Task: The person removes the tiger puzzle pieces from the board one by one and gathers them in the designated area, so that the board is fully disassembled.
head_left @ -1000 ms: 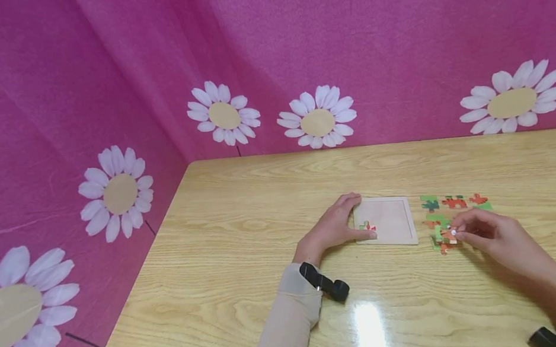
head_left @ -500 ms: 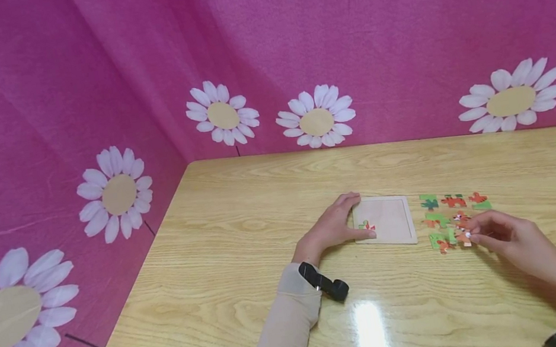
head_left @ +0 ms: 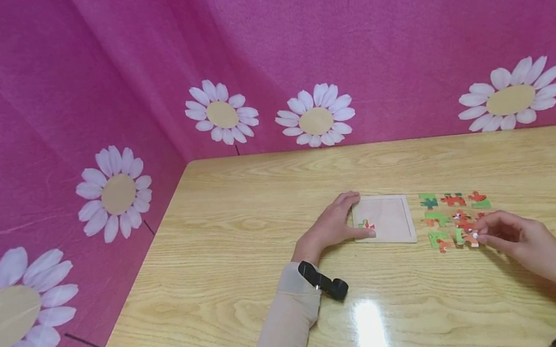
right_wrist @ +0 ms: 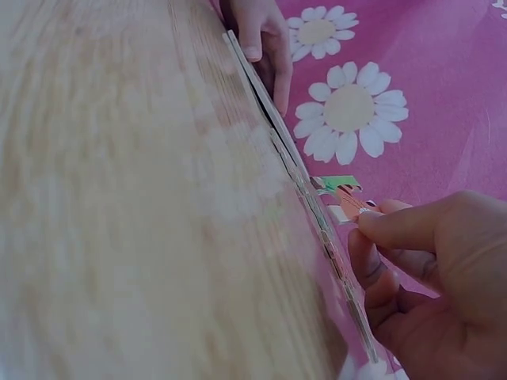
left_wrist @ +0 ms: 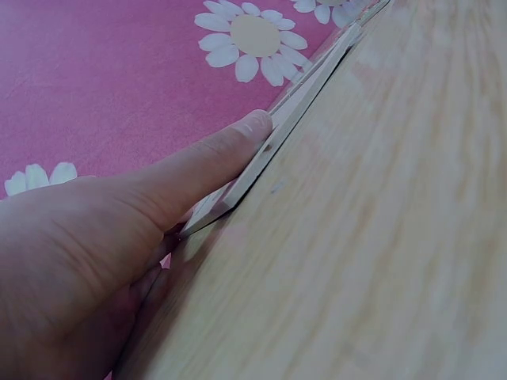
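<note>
My left hand (head_left: 330, 228) holds the left side of a pale wooden puzzle tray (head_left: 389, 218). The thumb lies over the tray's front-left part, and the fingers reach its far-left corner. Inside the tray, beside the thumb, shows one small green and red puzzle piece (head_left: 365, 224). To the right of the tray, my right hand (head_left: 522, 242) pinches a green, orange and white puzzle piece (right_wrist: 342, 195) between thumb and fingertips. In the right wrist view it is raised above the loose pieces. Other loose puzzle pieces (head_left: 437, 218) lie in rough rows, partly hidden by the right hand.
The wood-grain table (head_left: 222, 230) carries the tray and the pieces. A pink cloth (head_left: 386, 31) with printed daisies hangs behind the table and along its left edge. A bright light reflection (head_left: 370, 333) shows on the tabletop near the front.
My right hand has moved rightward with the pinched puzzle piece, uncovering more of the loose pieces. My left hand and the tray have stayed in place.
</note>
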Tool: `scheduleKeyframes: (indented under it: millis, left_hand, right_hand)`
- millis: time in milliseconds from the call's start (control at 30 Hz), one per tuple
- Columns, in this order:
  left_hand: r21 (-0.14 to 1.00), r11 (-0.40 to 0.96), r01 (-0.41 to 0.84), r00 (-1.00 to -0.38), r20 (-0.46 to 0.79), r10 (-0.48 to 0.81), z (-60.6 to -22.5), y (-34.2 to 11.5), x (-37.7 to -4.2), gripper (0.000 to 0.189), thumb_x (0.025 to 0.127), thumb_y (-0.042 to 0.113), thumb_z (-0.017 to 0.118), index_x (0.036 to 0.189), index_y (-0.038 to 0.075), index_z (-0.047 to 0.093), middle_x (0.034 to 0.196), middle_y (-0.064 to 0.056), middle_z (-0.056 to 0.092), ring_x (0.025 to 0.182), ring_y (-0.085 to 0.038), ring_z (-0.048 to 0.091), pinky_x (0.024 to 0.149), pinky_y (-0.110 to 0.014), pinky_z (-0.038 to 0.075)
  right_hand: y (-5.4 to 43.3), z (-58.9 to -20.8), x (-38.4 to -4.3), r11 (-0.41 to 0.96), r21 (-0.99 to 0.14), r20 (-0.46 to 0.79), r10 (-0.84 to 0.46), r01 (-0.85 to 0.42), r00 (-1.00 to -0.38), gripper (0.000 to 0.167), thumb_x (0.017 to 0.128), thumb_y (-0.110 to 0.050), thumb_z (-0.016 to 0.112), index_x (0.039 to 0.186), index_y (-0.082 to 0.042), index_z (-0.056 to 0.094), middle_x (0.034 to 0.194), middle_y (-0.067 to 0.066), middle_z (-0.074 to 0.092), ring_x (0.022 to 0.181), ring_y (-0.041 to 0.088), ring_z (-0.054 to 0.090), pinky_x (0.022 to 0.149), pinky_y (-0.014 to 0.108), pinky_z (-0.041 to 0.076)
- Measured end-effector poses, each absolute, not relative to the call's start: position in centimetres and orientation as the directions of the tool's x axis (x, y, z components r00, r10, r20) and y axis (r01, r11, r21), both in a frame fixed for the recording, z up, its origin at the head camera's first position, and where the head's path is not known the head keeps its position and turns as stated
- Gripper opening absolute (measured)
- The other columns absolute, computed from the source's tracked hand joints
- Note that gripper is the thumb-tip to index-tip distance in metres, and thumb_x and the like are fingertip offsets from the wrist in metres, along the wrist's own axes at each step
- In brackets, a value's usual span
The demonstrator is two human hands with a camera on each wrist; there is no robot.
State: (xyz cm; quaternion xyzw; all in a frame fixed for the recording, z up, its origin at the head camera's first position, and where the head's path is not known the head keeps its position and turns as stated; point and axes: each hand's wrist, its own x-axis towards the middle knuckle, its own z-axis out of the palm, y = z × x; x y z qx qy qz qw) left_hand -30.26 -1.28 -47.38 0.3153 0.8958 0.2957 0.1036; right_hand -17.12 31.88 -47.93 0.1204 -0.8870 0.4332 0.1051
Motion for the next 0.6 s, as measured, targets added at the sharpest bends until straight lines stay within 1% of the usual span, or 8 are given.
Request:
scheduleKeyframes:
  millis: [133,233,467,600]
  left_hand:
    - [0.599,0.627,0.498,-0.781,-0.005,0.624,-47.40,-1.27,-30.30,0.088,0.081,0.041,0.078,0.151,0.009,0.036,0.158,-0.003,0.033,0.147,-0.018,0.033,0.123,-0.025,0.026]
    - [0.601,0.627,0.495,-0.781,-0.009,0.625,-47.49,-1.25,-30.39,0.088,0.081,0.041,0.078,0.151,0.009,0.035,0.159,-0.003,0.032,0.148,-0.018,0.032,0.123,-0.026,0.026]
    - [0.596,0.625,0.504,-0.778,-0.003,0.629,-47.72,-1.23,-30.55,0.087,0.081,0.040,0.079,0.151,0.009,0.036,0.159,-0.004,0.032,0.147,-0.019,0.033,0.123,-0.026,0.026]
    - [0.591,0.630,0.504,-0.779,-0.005,0.627,-47.74,-1.25,-30.53,0.088,0.081,0.041,0.078,0.151,0.009,0.036,0.159,-0.004,0.032,0.147,-0.018,0.033,0.123,-0.025,0.026]
  right_hand:
    - [31.91,-47.99,-17.16,0.597,-0.746,0.281,-0.121,-0.296,-0.952,0.013,0.089,0.003,0.066,0.101,-0.001,0.064,0.082,-0.018,0.065,0.068,-0.003,0.057,0.050,0.021,0.041]
    - [31.93,-48.01,-17.19,0.601,-0.741,0.283,-0.122,-0.297,-0.951,0.012,0.089,0.003,0.066,0.100,-0.001,0.064,0.084,-0.021,0.064,0.071,-0.005,0.057,0.053,0.017,0.043]
    - [32.06,-48.07,-17.23,0.609,-0.735,0.274,-0.133,-0.297,-0.952,0.012,0.088,0.003,0.067,0.099,-0.001,0.064,0.088,-0.022,0.063,0.075,-0.008,0.058,0.060,0.009,0.046]
    - [32.33,-48.09,-17.23,0.625,-0.722,0.272,-0.135,-0.295,-0.953,0.012,0.088,0.002,0.068,0.099,-0.002,0.065,0.090,-0.025,0.061,0.077,-0.011,0.056,0.062,0.006,0.046]
